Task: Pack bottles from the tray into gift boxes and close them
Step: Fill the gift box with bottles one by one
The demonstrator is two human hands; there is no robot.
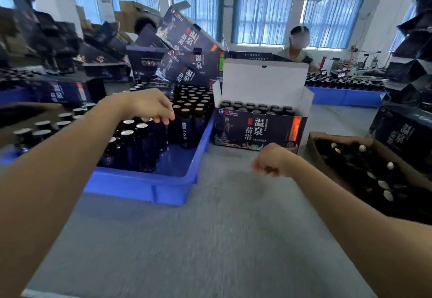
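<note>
Hovering over the dark bottles (pixel 127 143) in the blue tray (pixel 140 187), the left hand (pixel 147 105) is hanging loose-fingered, gripping nothing. The right hand (pixel 268 162) is floating as an empty fist before the bottle-filled, open gift box (pixel 259 131). A cardboard carton (pixel 313 150) is crowding the right; grey tabletop (pixel 210 239) is lying open between.

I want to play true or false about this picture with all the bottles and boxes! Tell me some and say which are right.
1. The lid of the gift box stands open. True.
2. The tray is red. False: it is blue.
3. The right hand holds a bottle. False: it is curled in a fist with no bottle in it.
4. The left hand is over the bottles in the tray. True.
5. The open gift box is empty. False: rows of bottle caps show inside it.
</note>
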